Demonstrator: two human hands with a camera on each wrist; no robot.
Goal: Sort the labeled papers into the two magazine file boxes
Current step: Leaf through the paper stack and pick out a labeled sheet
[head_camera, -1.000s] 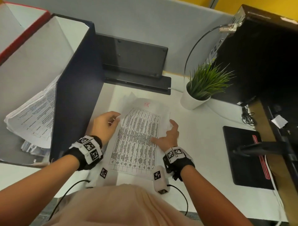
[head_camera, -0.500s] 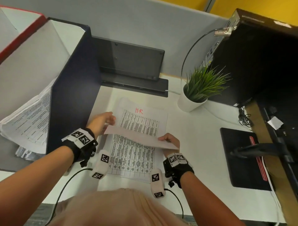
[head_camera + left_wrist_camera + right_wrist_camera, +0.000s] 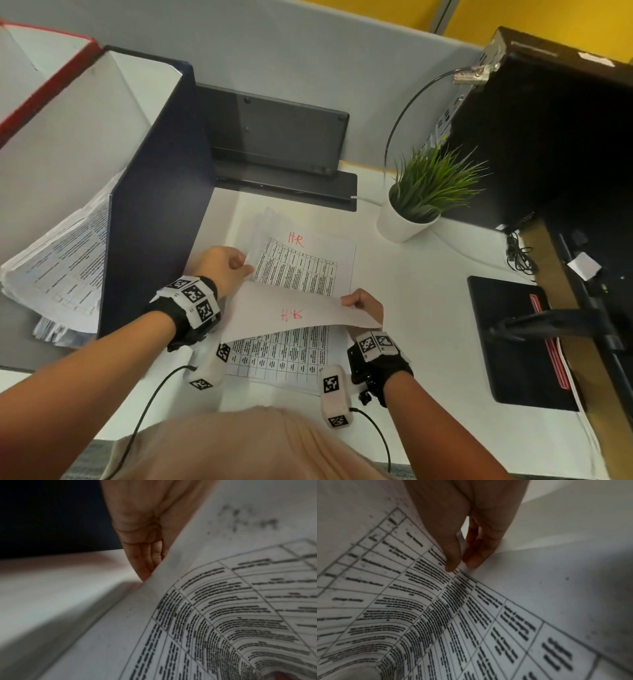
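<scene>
At the far left stands a red-edged file box, and just beside it a dark blue file box with printed sheets leaning inside, their edges spilling toward the near side. Right of the blue box, on the white desk, lies the stack of table-printed papers, its exposed top page marked "HR" in red. The left hand sits at the stack's left edge with its fingers curled on the corner of the lifted sheet; the left wrist view shows the fingers tucked behind the paper's edge, tips down near the desk. That sheet is folded back toward the person, its blank back side up with the red label showing through mirrored, arching over the lower half of the stack. The right hand pinches the sheet's other corner, and the right wrist view shows thumb and fingers closed together on the paper edge. So both hands are clamped on the same sheet, one at each side. Behind the stack a dark laptop stand rests against the grey partition. Further right sits a potted plant in a white pot, then a black mouse pad near the desk's right edge
</scene>
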